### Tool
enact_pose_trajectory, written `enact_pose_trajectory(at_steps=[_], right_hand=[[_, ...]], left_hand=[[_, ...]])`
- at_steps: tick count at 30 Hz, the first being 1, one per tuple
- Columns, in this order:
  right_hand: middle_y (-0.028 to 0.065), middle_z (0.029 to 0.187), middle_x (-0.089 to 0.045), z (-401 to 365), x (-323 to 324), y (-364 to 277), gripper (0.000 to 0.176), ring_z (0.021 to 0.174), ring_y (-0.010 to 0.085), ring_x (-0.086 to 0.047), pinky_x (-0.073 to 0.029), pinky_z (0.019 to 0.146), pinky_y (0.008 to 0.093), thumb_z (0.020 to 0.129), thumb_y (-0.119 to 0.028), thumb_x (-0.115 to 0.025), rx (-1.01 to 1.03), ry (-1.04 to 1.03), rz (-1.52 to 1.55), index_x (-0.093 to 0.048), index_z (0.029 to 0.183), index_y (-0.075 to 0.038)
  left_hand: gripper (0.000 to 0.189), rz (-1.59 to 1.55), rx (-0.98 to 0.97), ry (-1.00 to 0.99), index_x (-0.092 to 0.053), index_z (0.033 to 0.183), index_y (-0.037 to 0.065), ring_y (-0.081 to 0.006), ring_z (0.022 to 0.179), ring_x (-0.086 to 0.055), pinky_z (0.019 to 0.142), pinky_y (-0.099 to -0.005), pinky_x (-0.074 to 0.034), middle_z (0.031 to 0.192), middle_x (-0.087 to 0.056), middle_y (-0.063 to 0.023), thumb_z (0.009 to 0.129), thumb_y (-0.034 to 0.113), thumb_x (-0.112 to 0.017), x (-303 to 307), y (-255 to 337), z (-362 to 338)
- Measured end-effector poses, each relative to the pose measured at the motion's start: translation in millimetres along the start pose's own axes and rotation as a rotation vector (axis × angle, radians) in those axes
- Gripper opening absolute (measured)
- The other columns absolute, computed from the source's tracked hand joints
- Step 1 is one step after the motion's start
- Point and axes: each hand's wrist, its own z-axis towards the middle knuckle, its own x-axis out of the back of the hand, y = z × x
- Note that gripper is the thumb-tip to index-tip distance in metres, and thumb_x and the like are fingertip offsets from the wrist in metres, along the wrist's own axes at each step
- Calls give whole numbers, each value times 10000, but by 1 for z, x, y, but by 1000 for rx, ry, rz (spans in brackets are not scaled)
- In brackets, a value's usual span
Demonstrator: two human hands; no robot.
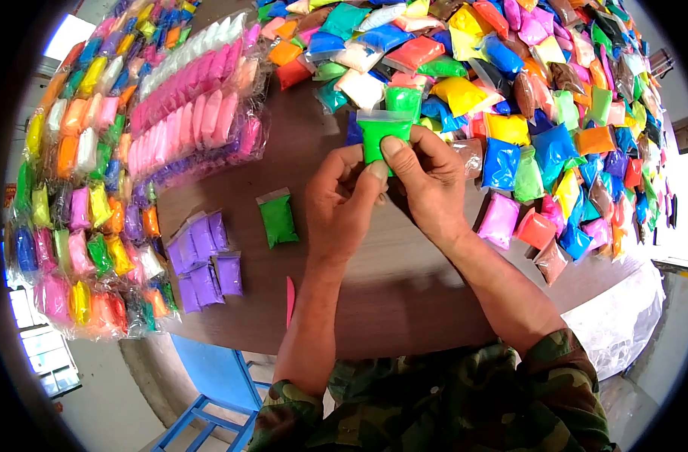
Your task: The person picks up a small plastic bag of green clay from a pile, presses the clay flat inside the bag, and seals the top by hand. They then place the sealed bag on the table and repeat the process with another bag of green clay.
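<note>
Both hands are raised over the middle of the table, pinching a small clear bag of bright green clay-like material (384, 132). My left hand (338, 194) is closed on the bag's lower left part, thumb toward me. My right hand (433, 184) grips the lower right side, its thumb pressed on the front. The bag's top strip points away from me. Left of my left hand, a darker green bag (278, 218) lies flat on the table. Beyond the held bag sits another green bag (403, 99), partly covered by it.
Several purple bags (206, 256) lie grouped at the left, near a thin pinkish-red strip (290, 300). A large pile of multicoloured bags (502, 128) fills the far right. Stacked bundles (182, 105) cover the left. A blue chair (216, 369) stands by the brown table (404, 301).
</note>
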Motion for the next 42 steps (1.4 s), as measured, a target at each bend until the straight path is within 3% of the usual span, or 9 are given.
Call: enact_pose_trajectory(at_steps=[5,12,18,20,24,27,35,37,42], right_hand=[[-37,753,-600,0,-1,6,174,653,35,-547,-448,556,224,1016,-154,-672,132,-85,-176,-673,1086,6],[-28,753,-596,0,-1,4,188,648,41,-541,-453,556,239,1021,-139,-661,82,-53,-85,-662,1125,17],[-34,739,-574,-2,-8,-2,154,636,36,-520,-456,551,243,1022,-129,-657,105,-53,-64,-661,1037,25],[-25,735,-590,1,2,3,150,633,40,-540,-460,549,246,1021,-126,-658,153,-71,-251,-652,1026,24],[-26,734,-596,-1,-1,0,153,647,36,-545,-459,566,243,1019,-128,-661,73,-62,-121,-650,1032,24],[-31,733,-588,0,-3,4,153,650,25,-527,-449,571,235,1019,-130,-659,41,-48,19,-649,1025,23],[-49,721,-565,-2,3,3,138,657,14,-483,-399,564,220,1017,-128,-657,115,-58,-273,-671,1016,9],[-60,710,-552,-2,-1,6,141,648,13,-464,-382,557,220,1016,-135,-662,135,-59,-202,-674,1008,6],[-72,696,-533,-2,1,8,146,633,13,-431,-345,544,218,1015,-152,-673,146,-71,-205,-679,1010,-6]], left_hand=[[140,36,-43,29,-661,1093,8,-53,742,-607,635,-224,-498,881,-680,-6,985,96,-672,9,-3,1],[166,14,16,8,-665,1094,-2,-61,730,-612,640,-237,-498,879,-690,-20,996,132,-667,4,4,2],[176,-1,11,26,-664,1098,-3,-67,720,-610,634,-243,-496,863,-687,-24,994,139,-675,10,0,2],[179,13,0,31,-664,1099,-2,-67,719,-609,636,-243,-498,858,-686,-24,994,142,-678,12,-1,2],[199,13,-5,3,-671,1107,3,-64,702,-585,629,-241,-476,839,-675,-15,1001,170,-677,6,-1,2],[205,-26,3,49,-680,1097,4,-59,699,-577,630,-232,-464,826,-670,-8,1002,184,-682,1,1,3],[225,36,-52,43,-683,1074,1,-43,709,-554,648,-223,-458,794,-651,16,1005,214,-691,7,-2,3],[231,44,-36,26,-693,1068,8,-69,713,-563,661,-246,-460,865,-676,-5,1009,230,-669,8,-4,2],[195,-29,-9,95,-682,1050,9,-29,730,-540,651,-212,-442,832,-641,35,1002,197,-695,4,-4,3]])
